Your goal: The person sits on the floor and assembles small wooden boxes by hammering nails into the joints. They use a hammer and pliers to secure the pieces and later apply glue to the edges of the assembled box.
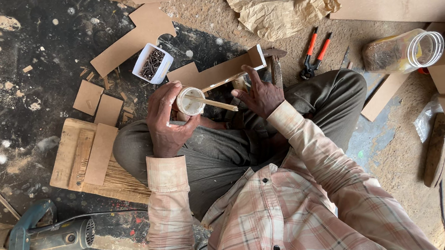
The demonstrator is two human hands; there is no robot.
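Head view: nail-filled white box (152,64)
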